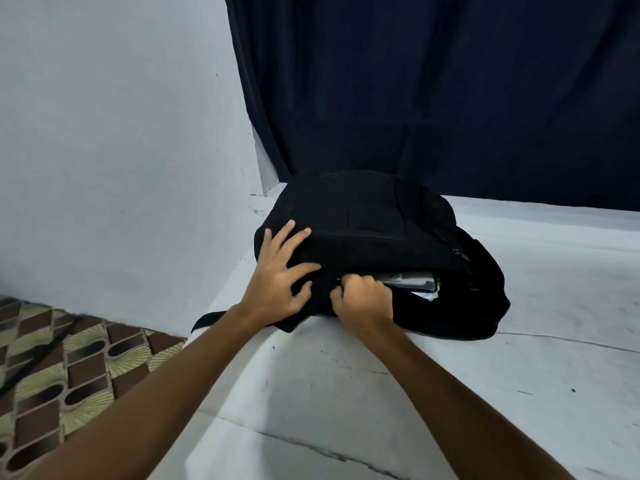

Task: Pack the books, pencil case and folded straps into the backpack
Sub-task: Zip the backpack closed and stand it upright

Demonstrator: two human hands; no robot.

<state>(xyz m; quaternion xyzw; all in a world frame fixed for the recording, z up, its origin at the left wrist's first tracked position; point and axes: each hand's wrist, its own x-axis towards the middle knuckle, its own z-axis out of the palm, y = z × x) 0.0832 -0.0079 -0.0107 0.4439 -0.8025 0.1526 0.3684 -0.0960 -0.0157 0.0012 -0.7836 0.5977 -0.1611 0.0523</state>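
On a white table [450,393] by a dark curtain [433,81], the black backpack [374,223] lies flat. Left hand [277,275] presses it, fingers spread; right hand [363,299] pinches, seemingly, the zipper pull beside visible books [415,280].

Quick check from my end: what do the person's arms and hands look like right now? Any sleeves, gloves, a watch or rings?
Both forearms are bare as far as the frame shows, with no sleeves in view. The left hand and the right hand wear no gloves. No watch, bracelet or strap shows on either wrist, and no rings show on the visible fingers. No markings or cables appear on either arm.
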